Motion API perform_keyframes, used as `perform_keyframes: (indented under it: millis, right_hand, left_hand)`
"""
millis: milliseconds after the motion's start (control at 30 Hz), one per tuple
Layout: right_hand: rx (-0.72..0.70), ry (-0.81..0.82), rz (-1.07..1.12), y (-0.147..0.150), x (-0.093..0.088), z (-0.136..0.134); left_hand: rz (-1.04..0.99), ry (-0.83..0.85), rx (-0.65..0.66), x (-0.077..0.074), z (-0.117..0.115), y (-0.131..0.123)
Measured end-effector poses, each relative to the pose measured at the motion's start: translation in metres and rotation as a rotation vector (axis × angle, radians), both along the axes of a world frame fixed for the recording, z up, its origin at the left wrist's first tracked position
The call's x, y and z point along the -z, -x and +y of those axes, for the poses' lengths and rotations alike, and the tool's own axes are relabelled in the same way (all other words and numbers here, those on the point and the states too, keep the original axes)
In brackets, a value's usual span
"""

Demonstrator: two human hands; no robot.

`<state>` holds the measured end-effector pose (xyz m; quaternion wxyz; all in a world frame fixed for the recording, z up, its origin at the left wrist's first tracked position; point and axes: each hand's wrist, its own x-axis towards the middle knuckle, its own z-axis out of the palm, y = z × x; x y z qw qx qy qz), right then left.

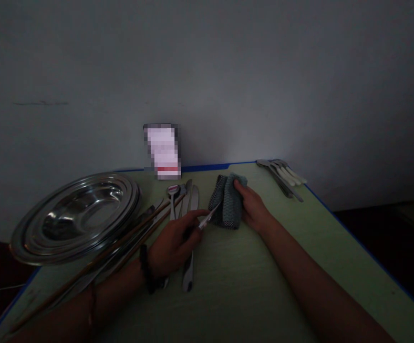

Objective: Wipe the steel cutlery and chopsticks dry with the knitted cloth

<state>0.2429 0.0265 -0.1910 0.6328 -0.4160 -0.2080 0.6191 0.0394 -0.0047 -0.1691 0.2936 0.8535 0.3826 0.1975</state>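
Observation:
My left hand is closed around the handle of a metal utensil; its far end goes into a folded grey-green cloth. My right hand is closed on that cloth and holds it on the pale green table. Which kind of utensil it is I cannot tell, as the cloth hides its tip. Right beside my left hand lie knives and a spoon in a row on the table.
A stack of shiny metal plates sits at the left, with long chopsticks running beside it. More cutlery with white handles lies at the far right corner. A blurred card leans on the wall. The table has blue edges.

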Motion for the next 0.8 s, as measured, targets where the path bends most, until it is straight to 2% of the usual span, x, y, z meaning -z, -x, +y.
perform_keyframes:
  millis: [800]
  right_hand:
    - [0.001,0.019,-0.026,0.0015,-0.0033,-0.0004]
  left_hand:
    - [0.01,-0.018,0.029,0.0006,0.0012,0.0011]
